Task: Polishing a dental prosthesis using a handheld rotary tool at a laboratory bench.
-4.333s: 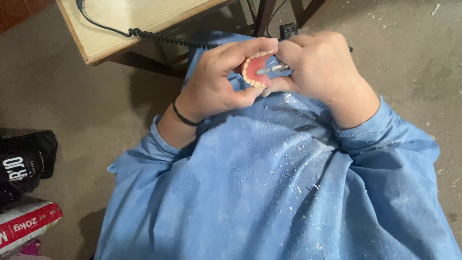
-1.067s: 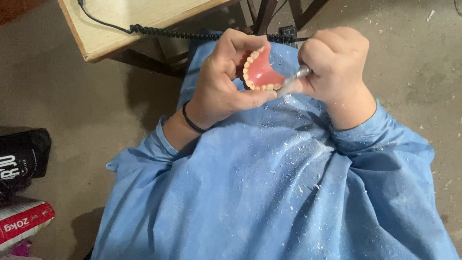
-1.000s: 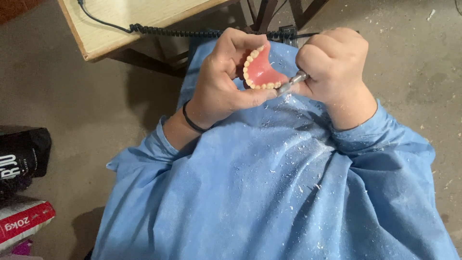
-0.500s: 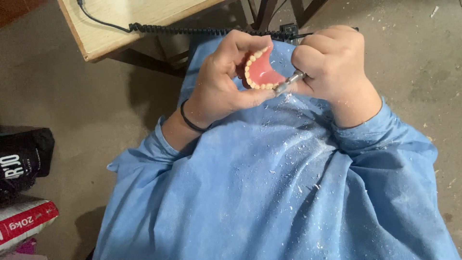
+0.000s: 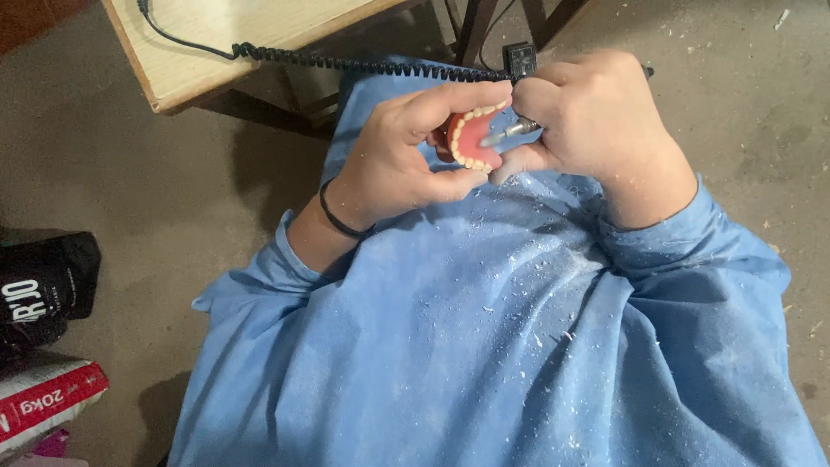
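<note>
Denture turned, tool tip moved inward

Since a second ago the left hand has tilted the pink denture flatter, and the right hand has brought the metal tool tip onto its pink inner surface.

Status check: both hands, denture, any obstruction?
Left hand grip on pink denture. Right hand grips metal handpiece, tip at denture. Nothing in the way.

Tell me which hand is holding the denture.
The left hand, with the black wrist band, grips the pink denture; the right hand holds a metal-tipped tool.
</note>
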